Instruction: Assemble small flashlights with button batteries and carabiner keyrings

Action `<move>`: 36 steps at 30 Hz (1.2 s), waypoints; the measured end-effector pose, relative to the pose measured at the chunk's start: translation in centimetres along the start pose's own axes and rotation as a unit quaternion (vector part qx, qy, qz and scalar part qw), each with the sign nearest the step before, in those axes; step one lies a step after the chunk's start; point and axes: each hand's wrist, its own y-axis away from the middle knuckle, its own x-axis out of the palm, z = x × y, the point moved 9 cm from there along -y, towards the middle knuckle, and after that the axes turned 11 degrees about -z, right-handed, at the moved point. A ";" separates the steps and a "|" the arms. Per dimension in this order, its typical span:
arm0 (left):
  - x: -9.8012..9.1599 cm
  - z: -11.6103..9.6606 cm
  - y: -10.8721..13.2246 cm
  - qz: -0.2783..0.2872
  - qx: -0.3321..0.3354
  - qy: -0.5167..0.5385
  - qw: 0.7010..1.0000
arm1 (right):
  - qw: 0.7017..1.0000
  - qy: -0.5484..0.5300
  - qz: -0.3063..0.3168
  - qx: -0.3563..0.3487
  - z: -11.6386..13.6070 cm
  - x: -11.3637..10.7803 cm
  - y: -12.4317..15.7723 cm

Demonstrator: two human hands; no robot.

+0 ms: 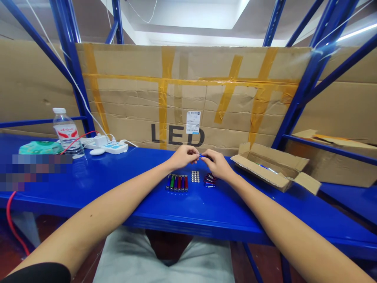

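Observation:
My left hand (185, 156) and my right hand (216, 161) meet fingertip to fingertip above the blue table. The right fingers pinch a small blue metal-looking piece (202, 156), mostly covered, so its kind is unclear. Closed at its left end, my left fingertips hide whatever they grip. Below the left hand lies a row of several slim metal tubes, like mini flashlights (177, 183), in blue, green, purple and red. Beside them, button cells (195, 176) are laid out in a grid. Red and blue carabiners (209, 180) are piled under the right hand.
An open cardboard box (265, 167) with a few slim items inside stands on the right. At left are a water bottle (67, 133), a green soft pack (41, 147) and a power strip (112, 146) with cables. A large cardboard sheet (132, 102) closes off the back.

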 end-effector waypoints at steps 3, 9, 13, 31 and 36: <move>0.1 -0.2 0.2 -0.008 0.008 -0.019 1.000 | 1.000 0.021 0.016 -0.007 -0.1 0.4 0.1; 0.0 0.5 0.1 -0.042 -0.031 -0.016 0.999 | 1.000 0.028 -0.009 -0.005 0.0 0.4 0.2; 0.0 0.5 0.0 -0.037 -0.033 -0.006 0.999 | 0.998 0.040 -0.024 -0.039 0.9 -0.2 0.2; 0.2 -1.1 0.4 -0.015 0.055 -0.081 0.995 | 0.999 0.048 0.008 -0.024 0.9 0.0 0.0; 0.1 -0.8 0.3 -0.007 0.046 -0.071 0.996 | 0.999 0.027 -0.025 -0.020 1.1 -0.5 0.1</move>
